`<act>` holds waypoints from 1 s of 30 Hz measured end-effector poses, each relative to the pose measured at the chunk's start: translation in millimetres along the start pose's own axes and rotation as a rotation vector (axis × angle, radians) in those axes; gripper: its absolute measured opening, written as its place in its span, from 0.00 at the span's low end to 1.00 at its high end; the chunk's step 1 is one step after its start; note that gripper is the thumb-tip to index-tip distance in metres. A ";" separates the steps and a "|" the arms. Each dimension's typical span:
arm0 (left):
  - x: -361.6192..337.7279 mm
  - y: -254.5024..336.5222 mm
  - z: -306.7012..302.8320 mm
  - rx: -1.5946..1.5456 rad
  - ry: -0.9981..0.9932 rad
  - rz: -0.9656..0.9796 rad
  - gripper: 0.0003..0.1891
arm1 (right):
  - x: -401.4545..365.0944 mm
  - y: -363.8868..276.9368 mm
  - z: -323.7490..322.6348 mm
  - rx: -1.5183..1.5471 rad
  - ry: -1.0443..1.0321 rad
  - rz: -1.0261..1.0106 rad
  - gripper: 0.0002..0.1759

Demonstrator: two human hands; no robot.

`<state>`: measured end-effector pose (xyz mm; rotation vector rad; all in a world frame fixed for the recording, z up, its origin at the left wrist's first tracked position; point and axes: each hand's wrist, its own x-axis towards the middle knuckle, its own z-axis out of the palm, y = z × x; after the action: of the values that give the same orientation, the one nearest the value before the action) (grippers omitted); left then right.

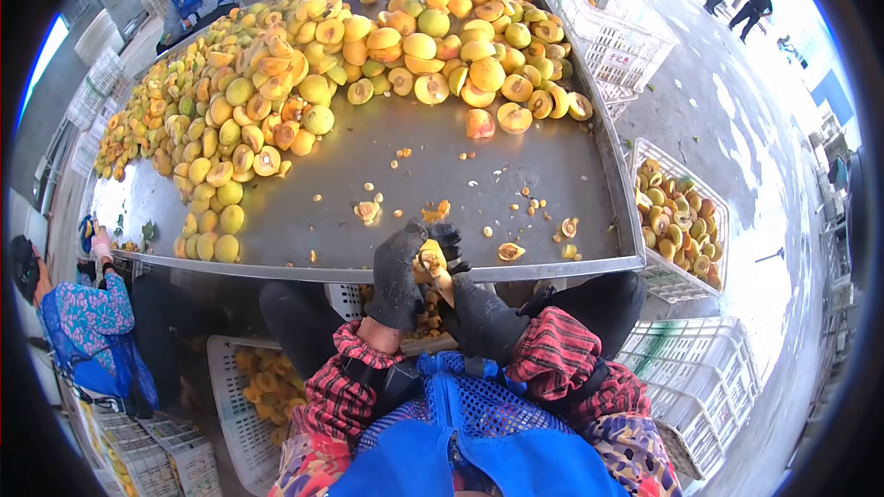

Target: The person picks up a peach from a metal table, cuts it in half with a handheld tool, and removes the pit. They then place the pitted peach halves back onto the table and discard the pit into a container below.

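Note:
Both of my hands wear dark gloves and meet just over the near edge of the metal table (460,166). My left hand (399,278) is closed around a yellow peach piece (430,260). Against it, my right hand (481,313) has its fingers wrapped round a small tool with a pale handle (444,287), whose tip is at the fruit and hidden. Pits and scraps, among them a peach scrap (510,251), lie on the metal near my hands. A large heap of halved yellow peaches (313,46) spreads over the far and left parts of the table.
A crate of peach halves (677,221) stands right of the table, with a stacked white crate (608,23) behind it. Another crate (226,405) with fruit is at my lower left. Co-workers sit at the left and far sides; two people stand far right.

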<state>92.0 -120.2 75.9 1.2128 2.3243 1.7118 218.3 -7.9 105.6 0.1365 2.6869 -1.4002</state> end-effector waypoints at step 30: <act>13.4 39.9 2.4 -0.956 0.466 -0.442 0.17 | 27.8 1.7 33.7 0.239 0.013 -0.001 0.21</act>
<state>106.4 -106.4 113.0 0.1366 1.3289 2.5518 192.9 -33.7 81.2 0.1633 2.5193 -1.7225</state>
